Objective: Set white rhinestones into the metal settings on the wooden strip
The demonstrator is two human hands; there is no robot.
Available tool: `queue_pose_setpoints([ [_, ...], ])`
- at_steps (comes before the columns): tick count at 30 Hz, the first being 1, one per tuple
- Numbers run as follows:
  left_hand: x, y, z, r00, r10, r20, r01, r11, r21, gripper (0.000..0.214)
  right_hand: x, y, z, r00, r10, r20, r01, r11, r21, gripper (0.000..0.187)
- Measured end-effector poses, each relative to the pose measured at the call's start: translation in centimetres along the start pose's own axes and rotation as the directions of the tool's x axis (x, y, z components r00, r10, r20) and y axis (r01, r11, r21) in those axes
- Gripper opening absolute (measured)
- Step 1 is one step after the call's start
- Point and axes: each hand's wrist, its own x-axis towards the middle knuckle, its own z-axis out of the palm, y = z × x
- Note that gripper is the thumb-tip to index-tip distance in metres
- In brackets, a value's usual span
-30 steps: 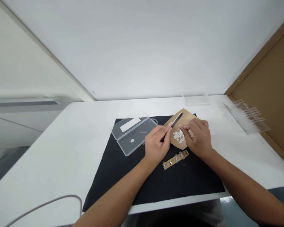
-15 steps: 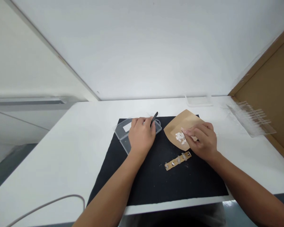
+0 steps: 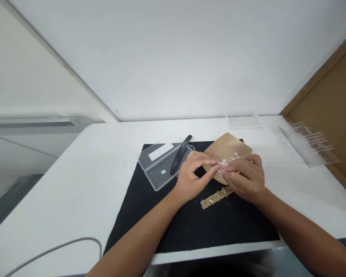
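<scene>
My left hand (image 3: 193,175) reaches in with thumb and forefinger pinched together at the tips of my right hand. My right hand (image 3: 243,176) is also closed in a pinch. Whatever sits between the meeting fingertips is too small to make out. Directly below them is a brown paper tray (image 3: 226,144) with small white pieces (image 3: 223,162) in it, partly covered by the hands. A brown strip (image 3: 217,195) carrying several small shiny and clear parts lies just in front, its right end by my right hand.
An open clear plastic case (image 3: 158,177) lies on the black mat (image 3: 187,227), with a curved black tool (image 3: 180,156) resting across it. Behind stands a clear tray (image 3: 243,122). Clear plastic strips (image 3: 311,144) lie beside a cardboard panel (image 3: 328,104). A cable (image 3: 83,239) runs at front left.
My left hand has left the plastic case and the black tool, moving right to meet my right hand's fingertips. My right hand stays over the paper tray.
</scene>
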Motion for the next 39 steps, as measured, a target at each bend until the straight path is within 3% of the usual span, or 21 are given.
queue_pose_setpoints([
  [5, -0.7, -0.1, 0.5, 0.983, -0.179, 0.031, 0.181, 0.960, -0.212, 0.014, 0.5, 0.1, -0.6, 0.993, -0.118, -0.019, 0.118, 0.993, 0.023, 0.026],
  [12, -0.8, 0.4, 0.5, 0.970, -0.190, 0.149, 0.230, 0.913, -0.337, 0.012, 0.6, 0.5, -1.1, 0.978, -0.204, 0.034, 0.203, 0.979, 0.027, 0.031],
  [21, -1.2, 0.9, 0.9, 0.939, -0.264, 0.219, 0.332, 0.860, -0.386, 0.019, 0.2, 0.9, -1.3, 0.997, -0.034, 0.068, 0.029, 0.997, 0.076, 0.021],
  [26, -1.2, 0.6, 0.8, 0.939, -0.279, 0.203, 0.335, 0.878, -0.342, 0.025, 0.3, 1.4, -1.3, 0.993, 0.043, 0.107, -0.054, 0.993, 0.101, 0.029],
  [39, -1.0, 0.7, 0.5, 0.906, -0.325, 0.272, 0.396, 0.878, -0.268, 0.027, 0.7, 1.9, -1.6, 0.985, 0.033, 0.167, -0.058, 0.987, 0.150, 0.027],
])
